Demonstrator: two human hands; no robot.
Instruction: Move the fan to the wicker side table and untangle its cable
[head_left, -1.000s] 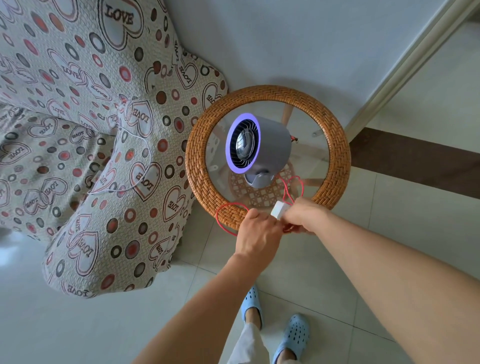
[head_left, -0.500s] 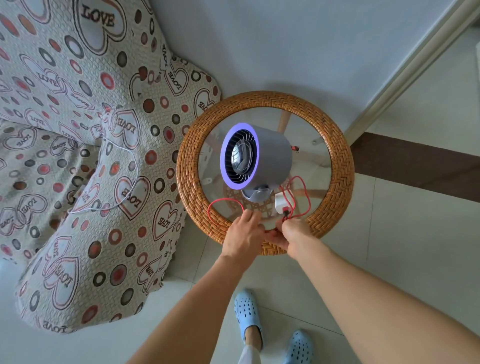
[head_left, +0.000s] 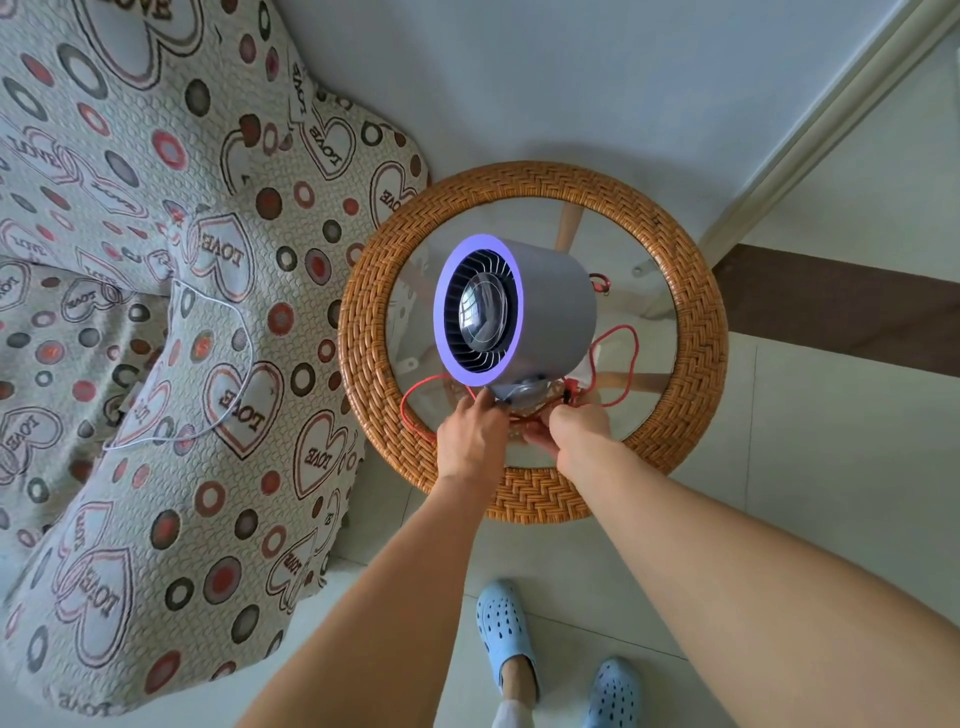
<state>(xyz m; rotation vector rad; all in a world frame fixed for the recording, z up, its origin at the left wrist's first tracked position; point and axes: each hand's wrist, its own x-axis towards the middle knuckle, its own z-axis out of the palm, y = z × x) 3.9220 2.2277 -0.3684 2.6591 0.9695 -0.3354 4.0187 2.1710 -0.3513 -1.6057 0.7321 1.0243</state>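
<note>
Fan (head_left: 545, 312): standing on wicker surface (head_left: 691, 291); both hands (head_left: 470, 431) (head_left: 576, 426) pinching thin, limp red cable (head_left: 621, 358) beside fan's base.

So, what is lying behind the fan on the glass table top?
Behind the fan, a red cable loops over the glass and a white piece shows partly. The fan body hides the rest.

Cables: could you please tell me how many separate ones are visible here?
2: a red cable looped on the wicker table around the fan, and a white cable on the patterned sofa cover.
</note>
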